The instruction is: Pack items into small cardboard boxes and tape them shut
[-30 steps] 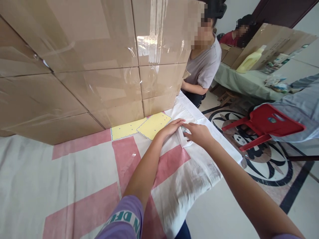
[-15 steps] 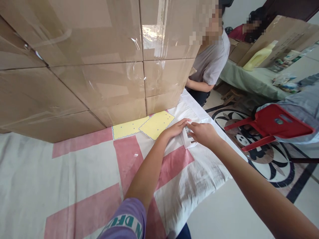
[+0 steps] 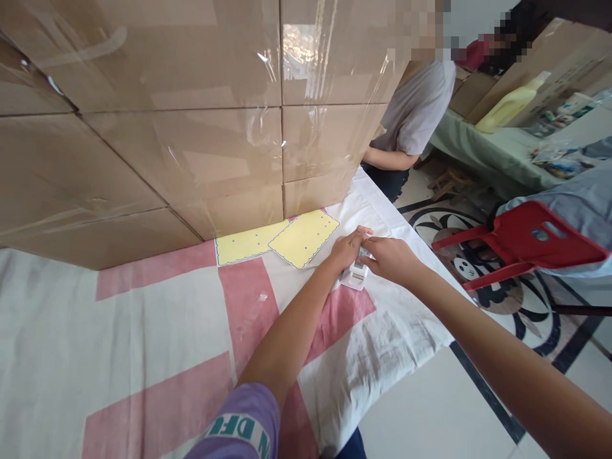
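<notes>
Both hands press together, clamped on a small white packet (image 3: pixel 356 275) on the tabletop (image 3: pixel 143 331); left hand (image 3: pixel 348 250) holds its far side, right hand (image 3: pixel 389 258) its right end.

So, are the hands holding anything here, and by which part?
The left hand and right hand both pinch the far end of a small white packet lying on the cloth.
</notes>
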The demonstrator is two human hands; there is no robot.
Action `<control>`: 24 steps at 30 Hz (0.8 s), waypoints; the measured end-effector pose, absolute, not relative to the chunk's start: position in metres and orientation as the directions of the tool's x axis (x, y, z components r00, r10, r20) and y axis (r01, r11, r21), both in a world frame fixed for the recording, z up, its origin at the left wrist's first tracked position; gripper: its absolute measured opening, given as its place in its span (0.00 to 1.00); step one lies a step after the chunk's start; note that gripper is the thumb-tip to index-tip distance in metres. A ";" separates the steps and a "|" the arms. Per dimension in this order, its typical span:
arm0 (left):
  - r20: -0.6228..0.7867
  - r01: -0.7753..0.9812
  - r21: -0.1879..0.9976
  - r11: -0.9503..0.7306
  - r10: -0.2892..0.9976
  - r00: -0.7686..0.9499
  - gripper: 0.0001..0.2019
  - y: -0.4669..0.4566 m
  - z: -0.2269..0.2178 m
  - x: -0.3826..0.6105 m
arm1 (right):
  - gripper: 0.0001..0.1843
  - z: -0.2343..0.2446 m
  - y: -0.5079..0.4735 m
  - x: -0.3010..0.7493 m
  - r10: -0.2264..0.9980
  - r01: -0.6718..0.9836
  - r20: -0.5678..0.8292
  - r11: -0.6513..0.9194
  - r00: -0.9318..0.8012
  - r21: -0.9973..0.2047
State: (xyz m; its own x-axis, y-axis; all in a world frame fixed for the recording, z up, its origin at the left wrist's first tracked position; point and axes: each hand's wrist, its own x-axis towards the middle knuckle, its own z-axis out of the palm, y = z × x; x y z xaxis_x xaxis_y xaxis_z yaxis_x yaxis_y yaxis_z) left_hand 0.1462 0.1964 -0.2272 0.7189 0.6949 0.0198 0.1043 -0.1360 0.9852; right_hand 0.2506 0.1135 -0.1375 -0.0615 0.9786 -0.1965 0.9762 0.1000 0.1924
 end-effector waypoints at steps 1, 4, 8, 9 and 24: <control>0.026 0.096 0.986 -0.133 0.705 0.709 0.32 0.195 -0.227 0.147 | 0.14 -0.139 0.113 0.251 0.980 0.980 -0.191 0.091 -0.056 0.177; 0.017 0.066 0.994 -0.083 0.737 0.676 0.33 0.193 -0.228 0.148 | 0.12 -0.142 0.114 0.253 0.984 0.991 -0.171 0.067 -0.047 0.112; -0.010 0.061 0.997 -0.042 0.741 0.672 0.33 0.192 -0.228 0.150 | 0.09 -0.145 0.116 0.255 0.987 0.999 -0.157 0.032 -0.029 0.017; -0.002 0.071 0.996 -0.062 0.741 0.671 0.33 0.192 -0.227 0.151 | 0.09 -0.146 0.115 0.256 0.988 1.000 -0.153 0.025 -0.025 -0.002; 0.100 0.162 0.944 -0.288 0.714 0.693 0.28 0.194 -0.222 0.150 | 0.20 -0.142 0.105 0.262 0.978 0.995 -0.209 0.010 0.012 0.103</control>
State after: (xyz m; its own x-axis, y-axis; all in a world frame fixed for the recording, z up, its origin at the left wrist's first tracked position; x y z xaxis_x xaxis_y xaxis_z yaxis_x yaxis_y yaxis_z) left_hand 0.1498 0.1935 -0.2217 0.6928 0.7143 0.0996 0.1617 -0.2884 0.9438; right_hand 0.2616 0.1050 -0.1423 0.0116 0.9778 -0.2090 0.9947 0.0101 0.1025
